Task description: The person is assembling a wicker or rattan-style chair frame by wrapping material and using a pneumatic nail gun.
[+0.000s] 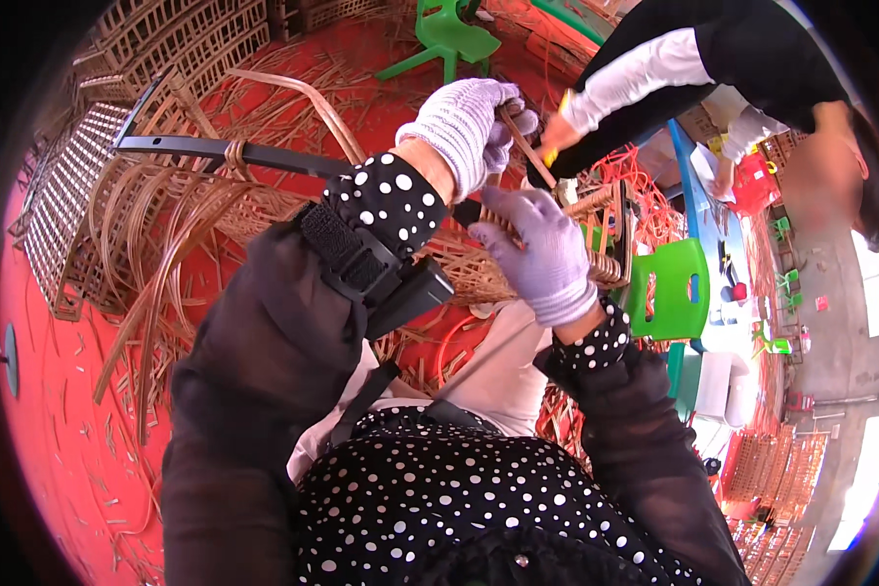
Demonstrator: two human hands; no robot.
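Observation:
My left hand [464, 132], in a pale knitted glove, is closed on a thin brown rattan strip [527, 148] that slants down to the right. Below and right of it, my gloved right hand [542, 249] is curled, with a ribbed brown woven piece [495, 219] between thumb and fingers. How far that piece runs behind the hand is hidden. Just right of my right hand stands part of a wicker frame [610, 230] with strip-wrapped bars. A black flat bar [230, 151] with strips looped round it reaches in from the left toward my left wrist.
Long loose strips [171, 254] and openwork baskets [181, 44] lie on the left over a red floor [78, 410]. A green chair [449, 37] stands ahead, another green chair [669, 288] at right. A co-worker [742, 59] leans in at upper right beside a blue-edged table [689, 186].

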